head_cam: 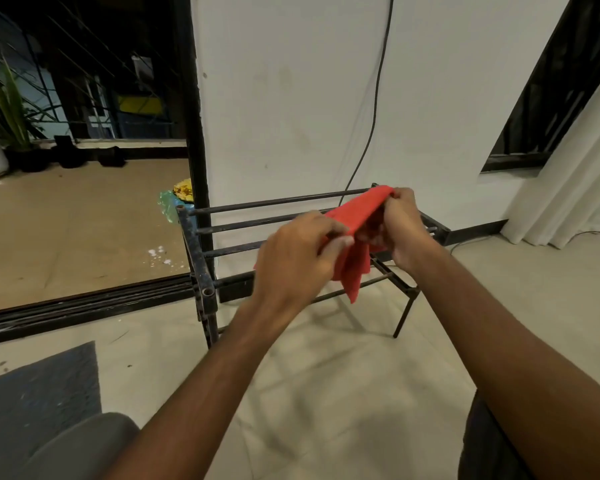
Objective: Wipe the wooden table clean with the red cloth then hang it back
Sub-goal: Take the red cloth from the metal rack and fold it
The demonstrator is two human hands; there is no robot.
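We've got both hands on the red cloth (pixel 359 211), held up over the black metal rack (pixel 250 223) by the wall. Left hand (pixel 297 261) pinches the near end btwn thumb & fingers. Right hand (pixel 404 226) has its fingers curled round the far, higher end. The cloth runs as a bunched band btwn them, w/ a loose tail hanging down in front of the rack's lower rails. We can't tell if that tail touches a rail.

The wooden table isn't in view, so we can't say how clean it is. Our guess is that we're at the hang-back step.

What could go wrong, as we judge it:
- The cloth is bunched, not spread. Laid on a thin round rail like that, it prob. slides off.
- If the drape is uneven, w/ most of the weight on one side, the long side drags the rest over & down.
- There are open gaps btwn the rails. If we drop it flat instead of over one bar, it may slip through to the floor.
- If one hand lets go early, the free end swings & the other hand's hold has to carry it all.
- The cable (pixel 374 109) comes down the wall near the rack's far corner, so a wide swing there could catch it.
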